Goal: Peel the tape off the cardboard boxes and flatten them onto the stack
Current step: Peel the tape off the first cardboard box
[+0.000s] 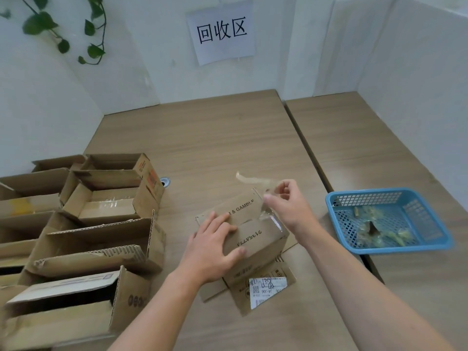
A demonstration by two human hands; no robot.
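Observation:
A small cardboard box (255,236) with black print stands in the middle of the table, on top of a flattened box (268,287) that bears a white label. My left hand (215,247) lies spread over the box's near left top, thumb against its front face. My right hand (286,201) is at the box's far right corner and pinches a strip of clear tape (253,179), which curls up and to the left in the air. Shiny tape still covers the box's right end.
Several open cardboard boxes (101,198) crowd the left side of the table. A blue plastic basket (390,221) with balled-up tape stands on the right. A paper sign (221,31) hangs on the white wall behind. A seam splits the two tabletops (311,153).

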